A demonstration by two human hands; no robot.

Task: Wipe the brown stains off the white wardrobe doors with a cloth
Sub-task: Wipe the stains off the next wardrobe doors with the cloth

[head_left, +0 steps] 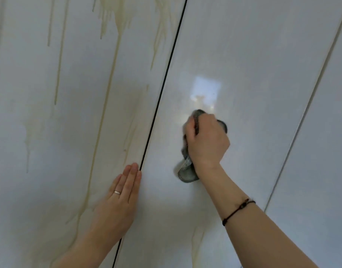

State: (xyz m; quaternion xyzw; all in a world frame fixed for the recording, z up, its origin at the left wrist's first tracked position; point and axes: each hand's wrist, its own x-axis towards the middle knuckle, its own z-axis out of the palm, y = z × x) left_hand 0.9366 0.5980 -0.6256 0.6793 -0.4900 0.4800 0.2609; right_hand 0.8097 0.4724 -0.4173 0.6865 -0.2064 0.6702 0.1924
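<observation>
Glossy white wardrobe doors fill the view. The left door carries long brown drip stains running down from its top. The middle door looks mostly clean, with a faint stain low down. My right hand grips a bunched grey cloth and presses it against the middle door. My left hand lies flat with straight fingers on the left door, its fingertips at the dark gap between the doors. A ring sits on one finger.
A third door lies to the right beyond a thin seam. A bright window reflection shines on the middle door just above the cloth. A dark cord bracelet circles my right wrist.
</observation>
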